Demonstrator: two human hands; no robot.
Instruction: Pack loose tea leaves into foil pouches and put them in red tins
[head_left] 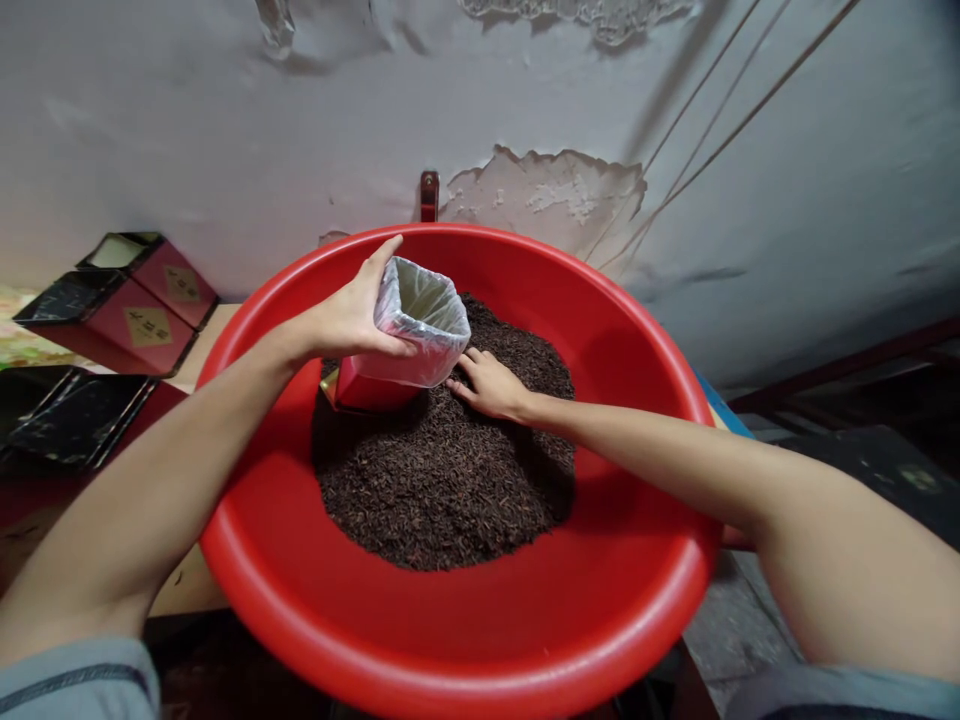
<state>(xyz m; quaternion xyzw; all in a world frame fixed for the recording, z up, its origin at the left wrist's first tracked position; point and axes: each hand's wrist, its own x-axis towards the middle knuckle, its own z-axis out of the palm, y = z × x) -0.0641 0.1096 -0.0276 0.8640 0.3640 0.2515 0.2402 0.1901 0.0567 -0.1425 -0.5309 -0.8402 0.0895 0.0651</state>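
A wide red plastic basin holds a heap of dark, dry loose leaves that look like tea. My left hand grips the upper part of a red tin, thumb on its near side. A clear plastic bag lines the tin and folds over its rim; its mouth tilts up and the base rests at the heap's left side. Right of the tin, my right hand lies palm down on the leaves, fingers stretched toward the tin and partly apart. Nothing shows in that hand.
Several red and black tins stand at the left, two with gold labels, and one nearer tin has dark plastic at its top. Behind the basin is a peeling wall. Cords slant down at the right, above a dark box.
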